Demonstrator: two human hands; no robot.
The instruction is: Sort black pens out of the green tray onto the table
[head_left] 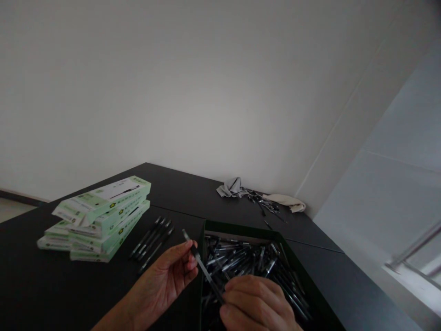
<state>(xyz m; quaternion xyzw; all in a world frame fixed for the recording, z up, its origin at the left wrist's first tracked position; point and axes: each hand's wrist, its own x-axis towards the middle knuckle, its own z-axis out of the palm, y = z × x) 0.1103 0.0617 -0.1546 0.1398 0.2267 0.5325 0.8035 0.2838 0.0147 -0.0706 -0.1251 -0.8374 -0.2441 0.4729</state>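
Note:
My left hand [165, 280] pinches the upper part of a black pen [201, 266] between thumb and fingers. Lower down, my right hand [257, 305] grips the same pen, fingers curled over it. The pen slants across the left edge of a dark green box [237, 226] filled with several loose black pens [255, 264]. My right hand hovers over the box's contents.
A few black pens [153, 239] lie side by side on the black table [51, 294], left of the box. A stack of pale green cartons [99, 218] sits further left. By the wall lie a grey cloth [230, 188], scattered pens [263, 204] and a beige cloth [287, 201].

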